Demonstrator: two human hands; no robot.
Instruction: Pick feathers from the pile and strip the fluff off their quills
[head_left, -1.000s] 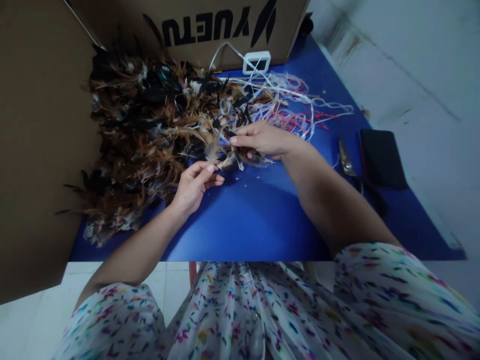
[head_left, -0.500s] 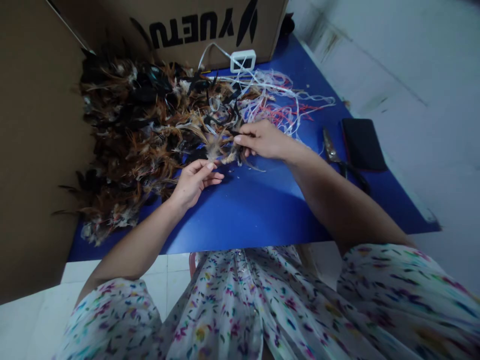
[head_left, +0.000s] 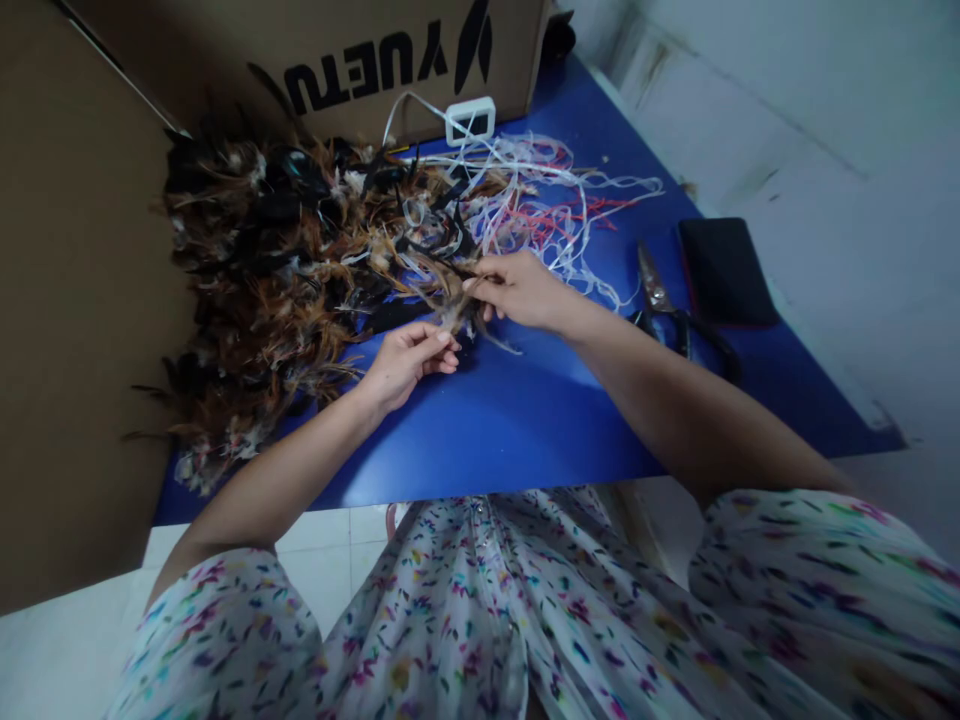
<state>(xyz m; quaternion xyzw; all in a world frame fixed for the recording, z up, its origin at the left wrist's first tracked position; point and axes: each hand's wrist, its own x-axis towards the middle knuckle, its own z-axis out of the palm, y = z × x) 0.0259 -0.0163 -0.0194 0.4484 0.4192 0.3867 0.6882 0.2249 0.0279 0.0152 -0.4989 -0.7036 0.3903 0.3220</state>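
1. Head view, the landmark: a feather heap [head_left: 259, 260], brown and black with pale fluffy bits, spreads over the left part of a blue table [head_left: 487, 430].
2. Head view, left hand: the left hand [head_left: 411, 365] is at the near right edge of the heap. Its thumb and forefinger are pinched together on the lower end of a small feather tuft [head_left: 451, 315]; the other fingers are loosely curled.
3. Head view, the tuft: greyish brown and wispy, it lies between the two hands, just beside the heap's near right edge and overlapping its outer feathers in sight.
4. Head view, right hand: the right hand [head_left: 521, 288] is just right of the heap, back of the hand up. Its thumb and forefinger are close together on thin feathers; whether these belong to the same tuft I cannot tell.
5. Head view, right of the heap: tangled white strings [head_left: 525, 165] and red strings [head_left: 536, 217] lie against its right side. Farther right are scissors [head_left: 656, 290], blades pointing away from the person, and a dark flat case [head_left: 726, 272] just beside them.
6. Head view, behind the heap: a carton [head_left: 420, 15] with upside-down black lettering stands there, a small white-framed device [head_left: 470, 122] before it. Left of the heap rises a cardboard panel [head_left: 75, 300].
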